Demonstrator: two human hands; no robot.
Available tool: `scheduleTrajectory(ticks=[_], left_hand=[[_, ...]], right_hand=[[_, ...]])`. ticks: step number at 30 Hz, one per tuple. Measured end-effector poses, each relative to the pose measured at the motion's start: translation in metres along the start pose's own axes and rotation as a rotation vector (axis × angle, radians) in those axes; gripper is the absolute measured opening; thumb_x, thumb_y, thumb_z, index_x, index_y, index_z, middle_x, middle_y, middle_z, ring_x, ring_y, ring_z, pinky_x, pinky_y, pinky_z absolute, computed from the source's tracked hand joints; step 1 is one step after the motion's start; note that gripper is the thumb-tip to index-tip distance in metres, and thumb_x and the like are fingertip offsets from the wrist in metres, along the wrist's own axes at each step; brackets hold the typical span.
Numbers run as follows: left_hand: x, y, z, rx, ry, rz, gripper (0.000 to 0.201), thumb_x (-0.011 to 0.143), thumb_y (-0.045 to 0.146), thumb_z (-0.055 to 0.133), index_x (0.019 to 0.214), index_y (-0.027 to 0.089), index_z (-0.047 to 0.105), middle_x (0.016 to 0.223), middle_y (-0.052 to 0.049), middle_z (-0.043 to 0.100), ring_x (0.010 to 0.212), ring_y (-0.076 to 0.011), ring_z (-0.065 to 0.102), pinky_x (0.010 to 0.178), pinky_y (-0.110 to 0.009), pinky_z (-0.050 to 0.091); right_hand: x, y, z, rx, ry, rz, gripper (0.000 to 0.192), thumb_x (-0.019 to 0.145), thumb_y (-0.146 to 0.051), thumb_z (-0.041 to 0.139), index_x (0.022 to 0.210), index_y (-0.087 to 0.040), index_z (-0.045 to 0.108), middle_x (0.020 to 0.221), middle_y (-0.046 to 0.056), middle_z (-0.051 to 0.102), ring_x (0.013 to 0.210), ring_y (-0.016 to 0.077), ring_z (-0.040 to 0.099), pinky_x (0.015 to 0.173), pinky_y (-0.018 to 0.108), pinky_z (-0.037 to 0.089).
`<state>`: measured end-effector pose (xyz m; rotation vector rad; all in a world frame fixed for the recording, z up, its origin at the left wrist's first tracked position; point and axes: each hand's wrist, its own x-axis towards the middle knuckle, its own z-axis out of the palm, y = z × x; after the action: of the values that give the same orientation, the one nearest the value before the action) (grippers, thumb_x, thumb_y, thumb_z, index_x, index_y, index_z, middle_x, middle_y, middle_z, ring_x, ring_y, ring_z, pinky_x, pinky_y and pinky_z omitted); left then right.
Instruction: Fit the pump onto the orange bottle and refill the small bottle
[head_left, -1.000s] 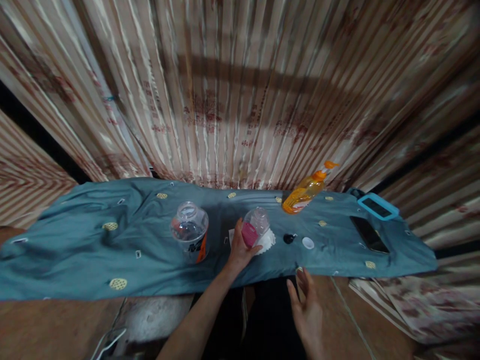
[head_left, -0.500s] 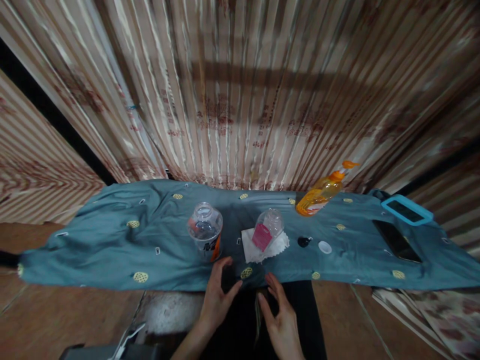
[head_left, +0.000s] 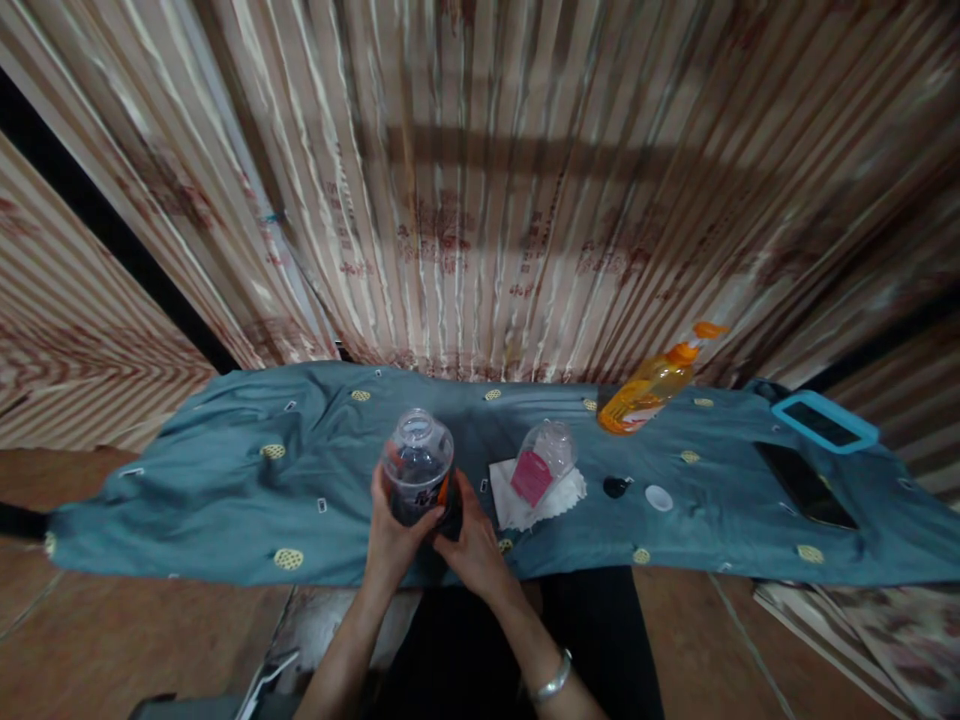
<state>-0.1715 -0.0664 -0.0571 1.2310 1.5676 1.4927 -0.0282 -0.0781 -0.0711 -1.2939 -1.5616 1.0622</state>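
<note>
A clear plastic bottle (head_left: 417,463) with dark liquid and an orange-and-black label stands upright on the blue-green cloth (head_left: 187,490). My left hand (head_left: 391,535) wraps its left side and my right hand (head_left: 471,545) presses its right side near the base. Just to the right, a small clear bottle with a pink label (head_left: 541,462) lies tilted on a white tissue (head_left: 559,498), apart from both hands.
An orange pump bottle (head_left: 654,382) lies at the back right. A black cap (head_left: 615,487) and a white cap (head_left: 658,497) rest on the cloth. Far right are a dark phone (head_left: 804,485) and a blue-framed device (head_left: 823,422). Striped curtains (head_left: 480,200) hang behind.
My left hand let go of the pink-labelled bottle, leaving it on the tissue. Both hands dropped to the cloth's front edge, then rose and closed around the larger bottle.
</note>
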Motion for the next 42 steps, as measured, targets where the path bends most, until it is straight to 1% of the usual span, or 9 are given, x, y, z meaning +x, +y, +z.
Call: scheduleTrajectory(ticks=[3, 7, 12, 20, 25, 29, 36, 39, 42], left_hand=[[0.007, 0.003, 0.011, 0.052, -0.044, -0.099, 0.095, 0.055, 0.041, 0.09, 0.138, 0.017, 0.05, 0.134, -0.017, 0.068, 0.128, -0.0364, 0.067, 0.112, -0.053, 0.052], [0.004, 0.015, 0.012, 0.095, -0.01, -0.123, 0.087, 0.055, 0.041, 0.087, 0.132, 0.017, 0.054, 0.121, -0.014, 0.074, 0.116, -0.0339, 0.073, 0.104, -0.049, 0.057], [-0.012, 0.031, 0.009, 0.012, -0.035, -0.088, 0.084, 0.057, 0.038, 0.087, 0.132, 0.017, 0.056, 0.131, -0.015, 0.073, 0.124, -0.0331, 0.07, 0.11, -0.049, 0.055], [-0.047, 0.071, 0.009, -0.103, -0.312, -0.132, 0.073, 0.054, 0.038, 0.091, 0.119, 0.015, 0.066, 0.118, -0.015, 0.079, 0.113, -0.0361, 0.075, 0.107, -0.055, 0.058], [-0.07, 0.093, 0.029, -0.27, -0.57, -0.189, 0.075, 0.058, 0.052, 0.091, 0.118, 0.014, 0.068, 0.111, -0.014, 0.079, 0.107, -0.0349, 0.076, 0.102, -0.051, 0.06], [-0.086, 0.097, 0.05, -0.345, -0.688, -0.26, 0.084, 0.055, 0.065, 0.091, 0.12, 0.017, 0.07, 0.1, -0.014, 0.08, 0.1, -0.0363, 0.076, 0.089, -0.05, 0.064], [-0.104, 0.112, 0.064, -0.505, -0.876, -0.281, 0.069, 0.057, 0.048, 0.094, 0.113, 0.015, 0.072, 0.11, -0.013, 0.08, 0.107, -0.0349, 0.076, 0.101, -0.048, 0.061], [-0.111, 0.115, 0.071, -0.591, -0.964, -0.301, 0.084, 0.054, 0.047, 0.097, 0.127, 0.017, 0.067, 0.116, -0.013, 0.079, 0.113, -0.0361, 0.074, 0.103, -0.049, 0.06], [-0.115, 0.112, 0.08, -0.586, -1.03, -0.294, 0.093, 0.05, 0.052, 0.098, 0.13, 0.018, 0.067, 0.115, -0.013, 0.079, 0.113, -0.0373, 0.074, 0.102, -0.05, 0.06]], right_hand=[[0.005, 0.001, 0.008, 0.003, -0.005, -0.04, 0.084, 0.077, -0.019, 0.07, 0.155, -0.01, 0.038, 0.161, 0.021, 0.047, 0.15, 0.0327, 0.045, 0.125, 0.059, 0.033], [0.002, -0.003, 0.008, 0.026, 0.002, -0.067, 0.08, 0.08, -0.019, 0.067, 0.154, -0.012, 0.04, 0.162, 0.02, 0.047, 0.151, 0.0324, 0.044, 0.126, 0.062, 0.031], [-0.016, -0.007, -0.008, 0.125, 0.005, -0.035, 0.07, 0.083, -0.021, 0.061, 0.152, -0.015, 0.047, 0.159, 0.015, 0.052, 0.15, 0.0272, 0.047, 0.128, 0.055, 0.029], [-0.075, 0.002, -0.049, 0.732, 0.138, 0.209, 0.043, 0.089, -0.049, 0.072, 0.131, -0.045, 0.067, 0.149, -0.006, 0.063, 0.142, 0.0159, 0.055, 0.124, 0.042, 0.037], [-0.091, -0.007, -0.064, 1.125, 0.086, 0.401, 0.049, 0.071, -0.076, 0.077, 0.103, -0.039, 0.081, 0.116, 0.001, 0.08, 0.102, 0.0273, 0.078, 0.094, 0.052, 0.062], [-0.101, -0.009, -0.075, 1.267, 0.176, 0.538, 0.051, 0.048, -0.075, 0.089, 0.079, -0.035, 0.081, 0.082, 0.001, 0.081, 0.065, 0.0205, 0.076, 0.055, 0.033, 0.061], [-0.132, 0.012, -0.096, 1.311, 0.354, 0.679, 0.057, 0.025, -0.071, 0.094, 0.067, -0.035, 0.079, 0.075, 0.002, 0.08, 0.065, 0.0245, 0.076, 0.054, 0.035, 0.06], [-0.15, 0.021, -0.102, 1.317, 0.361, 0.677, 0.063, 0.033, -0.086, 0.084, 0.071, -0.035, 0.08, 0.078, 0.006, 0.08, 0.053, 0.0269, 0.071, 0.037, 0.036, 0.05], [-0.168, 0.018, -0.107, 1.326, 0.381, 0.645, 0.055, 0.044, -0.08, 0.086, 0.068, -0.031, 0.08, 0.072, 0.006, 0.078, 0.049, 0.0225, 0.068, 0.038, 0.032, 0.049]])
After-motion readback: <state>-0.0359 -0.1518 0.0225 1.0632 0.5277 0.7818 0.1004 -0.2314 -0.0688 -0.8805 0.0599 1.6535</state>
